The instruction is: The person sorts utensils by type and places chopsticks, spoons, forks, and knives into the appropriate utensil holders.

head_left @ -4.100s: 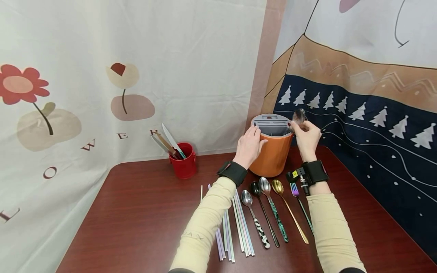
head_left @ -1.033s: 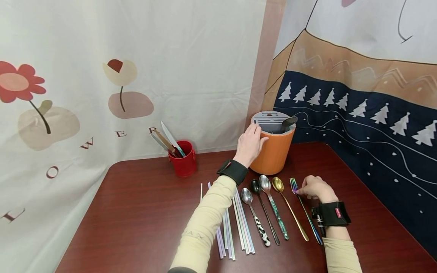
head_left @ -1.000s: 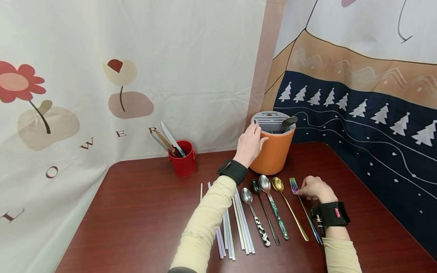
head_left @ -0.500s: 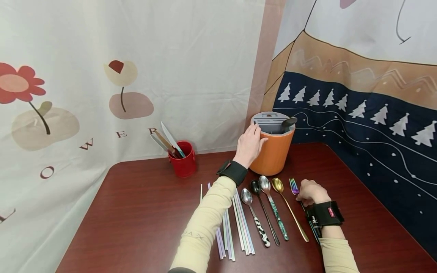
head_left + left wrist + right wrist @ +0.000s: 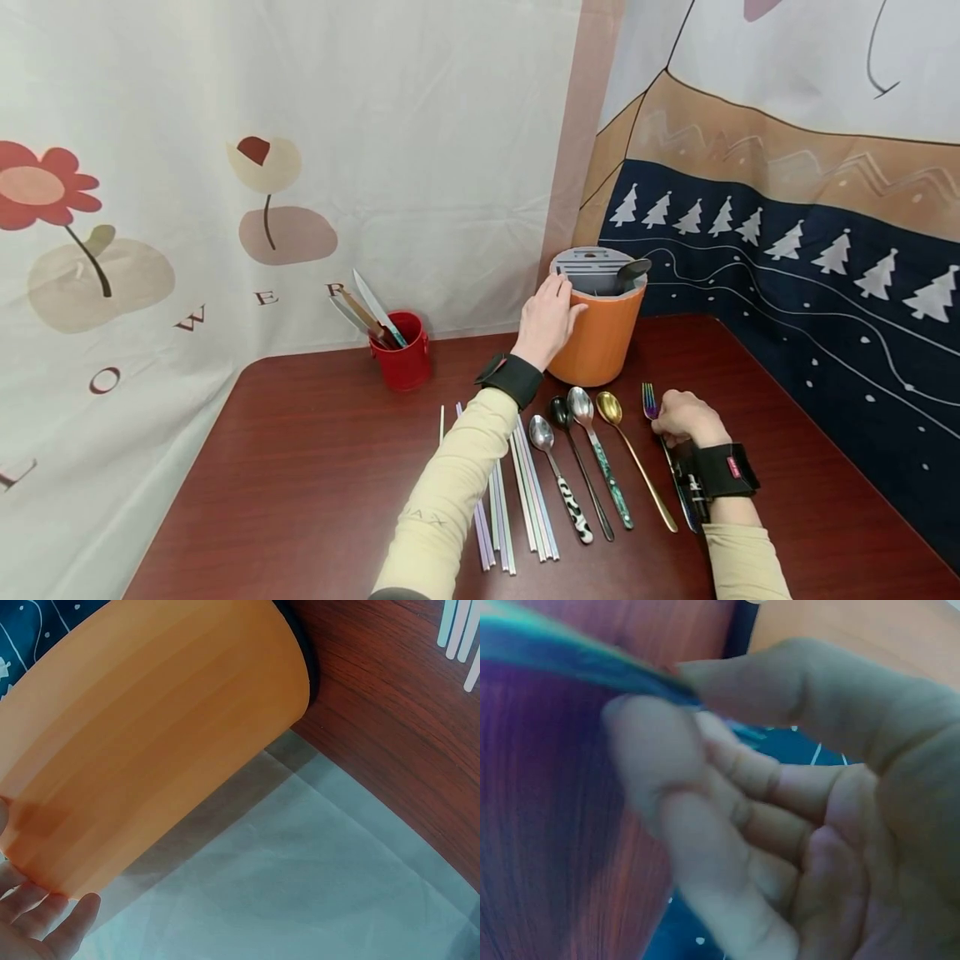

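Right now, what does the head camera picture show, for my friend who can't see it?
A person's right hand pinches a rainbow fork on a dark red table, while the left hand holds an orange holder with one spoon in it. Four spoons and chopsticks lie between the arms.

Our left hand [image 5: 546, 321] stretched forward, fingers curved and spread, our right hand [image 5: 684, 419] low, knuckles up, fingertips [image 5: 641, 724] pinched together
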Demonstrator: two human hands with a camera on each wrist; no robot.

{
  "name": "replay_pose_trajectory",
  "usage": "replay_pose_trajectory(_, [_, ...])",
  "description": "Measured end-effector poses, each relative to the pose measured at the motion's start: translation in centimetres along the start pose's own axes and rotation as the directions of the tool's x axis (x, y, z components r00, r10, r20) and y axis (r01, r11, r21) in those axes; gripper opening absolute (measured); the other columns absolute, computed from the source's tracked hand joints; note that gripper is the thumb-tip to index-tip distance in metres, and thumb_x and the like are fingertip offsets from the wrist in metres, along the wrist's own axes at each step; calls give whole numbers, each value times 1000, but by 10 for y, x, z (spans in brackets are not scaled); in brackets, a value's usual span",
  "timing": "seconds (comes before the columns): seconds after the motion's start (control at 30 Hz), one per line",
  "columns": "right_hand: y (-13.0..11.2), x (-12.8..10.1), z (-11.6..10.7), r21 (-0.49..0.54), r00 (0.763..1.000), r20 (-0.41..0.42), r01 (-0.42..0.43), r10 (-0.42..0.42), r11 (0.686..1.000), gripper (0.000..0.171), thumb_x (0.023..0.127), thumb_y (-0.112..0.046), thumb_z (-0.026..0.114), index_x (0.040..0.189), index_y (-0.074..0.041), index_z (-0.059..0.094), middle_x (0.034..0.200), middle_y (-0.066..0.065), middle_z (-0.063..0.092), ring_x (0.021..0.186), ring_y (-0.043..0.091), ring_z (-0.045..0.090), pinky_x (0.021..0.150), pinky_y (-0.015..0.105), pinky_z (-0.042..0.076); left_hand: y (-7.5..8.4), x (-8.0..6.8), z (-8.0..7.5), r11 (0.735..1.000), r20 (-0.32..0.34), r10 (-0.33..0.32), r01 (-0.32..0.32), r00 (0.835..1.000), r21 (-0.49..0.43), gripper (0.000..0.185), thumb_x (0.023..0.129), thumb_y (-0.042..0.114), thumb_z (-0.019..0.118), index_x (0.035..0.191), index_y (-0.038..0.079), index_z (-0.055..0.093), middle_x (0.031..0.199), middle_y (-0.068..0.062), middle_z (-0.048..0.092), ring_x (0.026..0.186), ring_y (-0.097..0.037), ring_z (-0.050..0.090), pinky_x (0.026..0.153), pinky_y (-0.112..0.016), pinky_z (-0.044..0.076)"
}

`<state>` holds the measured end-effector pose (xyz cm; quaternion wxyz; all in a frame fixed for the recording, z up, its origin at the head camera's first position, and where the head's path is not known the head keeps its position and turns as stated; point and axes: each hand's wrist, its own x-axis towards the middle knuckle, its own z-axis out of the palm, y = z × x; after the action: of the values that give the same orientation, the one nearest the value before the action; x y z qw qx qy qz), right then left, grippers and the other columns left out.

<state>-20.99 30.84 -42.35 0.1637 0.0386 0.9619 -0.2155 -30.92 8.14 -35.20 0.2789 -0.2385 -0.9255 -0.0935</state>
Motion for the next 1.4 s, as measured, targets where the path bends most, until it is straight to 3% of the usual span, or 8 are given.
replay_pose_trajectory(0.33, [-7, -8, -12, -13, 975, -205, 86, -87, 996, 15, 90, -16, 57, 79, -5, 60, 64, 6, 64, 58, 17, 52, 49, 28, 34, 0, -1, 1, 1000, -38, 6, -7, 999, -16, 45, 95, 43, 51, 126, 11, 57, 132, -4, 57, 126, -14, 52, 91, -25, 53])
replay_pose_trajectory(0.67, [-18, -17, -19, 0, 889, -415, 212, -193, 977, 13, 89, -10, 56, 91, 3, 59, 68, 10, 65, 55, 14, 55, 48, 28, 38, 1, -1, 0, 1000, -10, -8, 8, 1000, -8, 47, 96, 44, 50, 128, 11, 56, 134, -4, 56, 129, -13, 50, 92, -25, 52])
replay_pose_trajectory(0.77, [-21, -20, -21, -23, 828, -512, 254, -230, 967, 13, 87, -9, 58, 90, 3, 60, 73, 14, 66, 58, 18, 58, 50, 28, 41, 1, -1, 1, 1000, -11, -11, 11, 1000, -19, 47, 95, 44, 51, 128, 11, 56, 134, -4, 56, 128, -14, 50, 92, -26, 53])
replay_pose_trajectory(1.0, [-32, -29, -24, -68, 643, -718, 316, -267, 946, 11, 85, -6, 62, 89, 4, 62, 78, 19, 67, 69, 29, 63, 56, 29, 46, 1, -2, 2, 1000, -36, -3, 2, 999, -26, 44, 95, 43, 52, 125, 11, 57, 132, -3, 58, 126, -13, 52, 90, -26, 53])
replay_pose_trajectory(1.13, [-37, -31, -25, -42, 554, -799, 335, -232, 941, 9, 85, -6, 63, 89, 3, 62, 77, 19, 67, 67, 29, 63, 58, 15, 42, 1, -2, 2, 1000, -33, -3, 2, 999, -25, 44, 95, 43, 52, 125, 11, 57, 132, -3, 58, 126, -13, 52, 91, -25, 53])
replay_pose_trajectory(1.2, [-39, -31, -25, -34, 494, -841, 359, -220, 933, 10, 85, -6, 64, 89, 3, 63, 76, 19, 67, 66, 29, 62, 59, 6, 37, 1, -2, 2, 1000, -30, -4, 3, 1000, -25, 44, 95, 43, 51, 125, 11, 57, 132, -3, 57, 126, -13, 51, 91, -25, 53])
replay_pose_trajectory(1.3, [-40, -32, -26, -22, 409, -891, 397, -199, 917, 11, 85, -6, 64, 89, 5, 63, 76, 20, 67, 63, 11, 59, 61, -2, 32, 2, -2, 2, 1000, -32, -2, 2, 999, -23, 45, 96, 43, 51, 126, 11, 57, 132, -4, 57, 127, -14, 51, 91, -25, 53])
replay_pose_trajectory(1.4, [-42, -34, -27, -11, 347, -920, 435, -180, 900, 13, 85, -6, 64, 90, 6, 62, 76, 21, 65, 65, -15, 47, 63, -3, 32, 2, -2, 2, 1000, -40, 0, 0, 999, -21, 45, 96, 43, 51, 126, 11, 57, 132, -4, 58, 127, -14, 52, 91, -25, 53])
